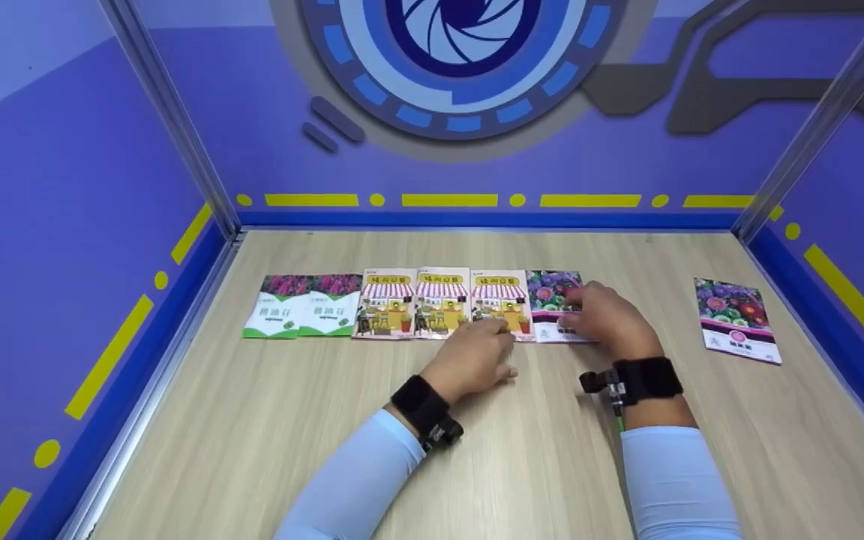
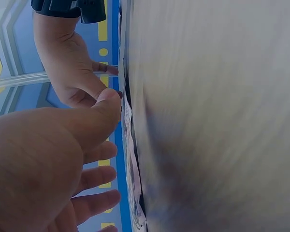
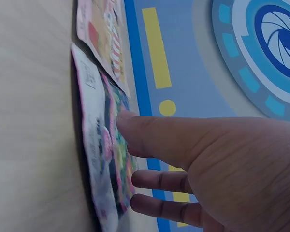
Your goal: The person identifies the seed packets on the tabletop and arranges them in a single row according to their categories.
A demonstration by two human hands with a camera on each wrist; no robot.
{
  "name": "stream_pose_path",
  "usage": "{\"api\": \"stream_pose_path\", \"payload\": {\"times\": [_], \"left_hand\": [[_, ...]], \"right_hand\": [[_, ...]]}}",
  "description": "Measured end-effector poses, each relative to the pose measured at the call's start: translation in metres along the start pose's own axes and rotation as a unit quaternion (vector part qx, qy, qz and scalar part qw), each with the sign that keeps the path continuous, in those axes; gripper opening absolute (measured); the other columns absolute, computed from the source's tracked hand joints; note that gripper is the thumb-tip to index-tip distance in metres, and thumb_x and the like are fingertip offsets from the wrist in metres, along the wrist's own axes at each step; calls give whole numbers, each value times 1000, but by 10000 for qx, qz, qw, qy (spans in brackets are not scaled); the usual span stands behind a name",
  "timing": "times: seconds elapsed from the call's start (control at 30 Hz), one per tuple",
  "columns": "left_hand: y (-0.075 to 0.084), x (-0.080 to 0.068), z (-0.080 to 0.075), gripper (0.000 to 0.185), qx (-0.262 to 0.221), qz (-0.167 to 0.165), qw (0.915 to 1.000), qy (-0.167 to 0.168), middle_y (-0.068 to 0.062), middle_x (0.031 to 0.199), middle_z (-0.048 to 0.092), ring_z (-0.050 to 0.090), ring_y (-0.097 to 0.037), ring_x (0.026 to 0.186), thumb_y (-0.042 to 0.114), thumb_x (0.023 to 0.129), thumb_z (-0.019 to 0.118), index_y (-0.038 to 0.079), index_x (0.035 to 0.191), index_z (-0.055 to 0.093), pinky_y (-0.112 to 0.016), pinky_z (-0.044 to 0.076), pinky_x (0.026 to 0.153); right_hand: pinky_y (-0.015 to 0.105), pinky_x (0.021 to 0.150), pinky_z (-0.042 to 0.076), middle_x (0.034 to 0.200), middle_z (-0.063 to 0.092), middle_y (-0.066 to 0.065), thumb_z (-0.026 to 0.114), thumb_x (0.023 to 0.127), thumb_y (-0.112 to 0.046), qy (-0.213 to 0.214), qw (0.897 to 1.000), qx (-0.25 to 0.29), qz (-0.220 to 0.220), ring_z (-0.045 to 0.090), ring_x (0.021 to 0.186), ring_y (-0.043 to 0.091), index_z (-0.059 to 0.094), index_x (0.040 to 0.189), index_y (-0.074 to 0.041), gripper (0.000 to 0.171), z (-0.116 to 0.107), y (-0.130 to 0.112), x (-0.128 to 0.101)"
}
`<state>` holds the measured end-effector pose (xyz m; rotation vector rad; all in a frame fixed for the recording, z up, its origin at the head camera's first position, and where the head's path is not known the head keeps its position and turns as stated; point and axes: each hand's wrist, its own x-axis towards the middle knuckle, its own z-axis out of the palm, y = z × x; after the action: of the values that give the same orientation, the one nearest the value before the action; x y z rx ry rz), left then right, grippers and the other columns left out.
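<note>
Flat seed packets lie in a row on the wooden table. At the row's right end, my right hand point(image 1: 616, 322) rests its fingertips on a packet with purple flowers point(image 1: 548, 289). In the right wrist view, the thumb point(image 3: 154, 137) and fingers are extended over that packet's printed face. My left hand point(image 1: 473, 360) is at the lower edge of a pink packet with a striped awning point(image 1: 498, 300), its fingers loosely bent and gripping nothing. Two more pink packets point(image 1: 385, 307) lie to its left, then two green-and-white packets point(image 1: 273, 311) that overlap.
Apart from the row, another purple-flower packet point(image 1: 737, 319) lies slightly turned on the right. Blue-purple panels point(image 1: 432, 180) enclose the table point(image 1: 522, 465) at the back and sides. Each wrist wears a black strap point(image 1: 648, 379) with a small camera.
</note>
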<state>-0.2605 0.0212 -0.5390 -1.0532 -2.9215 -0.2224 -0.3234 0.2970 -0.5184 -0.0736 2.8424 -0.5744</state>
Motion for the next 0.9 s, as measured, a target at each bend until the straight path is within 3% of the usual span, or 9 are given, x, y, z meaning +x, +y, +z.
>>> {"api": "stream_pose_path", "payload": {"times": [0.13,0.33,0.47,0.7,0.8,0.9], "left_hand": [[3,0,-2,44,58,84,9999,-36,-6,157,63,61,-25,146,54,102,74,17,125,78,-45,52,123],[16,-1,-6,59,-134,166,9994,-290,-6,165,59,55,-25,154,54,103,73,19,151,68,-41,43,132],[24,-2,-5,64,-241,313,9986,-358,-4,168,56,52,-23,157,54,103,74,20,156,64,-38,39,135],[31,-2,-5,63,-193,433,9974,-534,-3,172,52,49,-22,160,53,103,75,20,155,65,-38,37,136],[31,-2,-5,64,-196,455,9972,-559,-5,173,51,49,-23,161,53,102,76,19,155,65,-39,37,136],[31,-3,-5,64,-206,457,9972,-554,-5,173,51,49,-24,161,52,102,76,19,155,65,-40,38,136]], "right_hand": [[72,126,40,159,54,30,66,110,-36,136,9992,249,279,54,145,50,62,154,-6,53,-13,18,-10],[77,126,34,166,39,38,57,114,-40,200,9967,549,566,40,154,61,53,160,-4,58,-36,65,-29],[79,126,32,170,33,42,54,115,-39,248,9935,733,837,33,156,66,45,164,1,64,-47,95,-39],[85,125,23,167,17,52,53,112,-38,605,9900,463,1186,15,154,75,35,166,7,73,-62,134,-56],[82,123,30,166,17,53,52,112,-39,671,9841,499,1566,22,149,76,31,167,8,76,-65,147,-63],[76,112,43,158,30,52,51,110,-34,543,9749,697,2044,36,134,70,32,164,12,73,-65,154,-68]]}}
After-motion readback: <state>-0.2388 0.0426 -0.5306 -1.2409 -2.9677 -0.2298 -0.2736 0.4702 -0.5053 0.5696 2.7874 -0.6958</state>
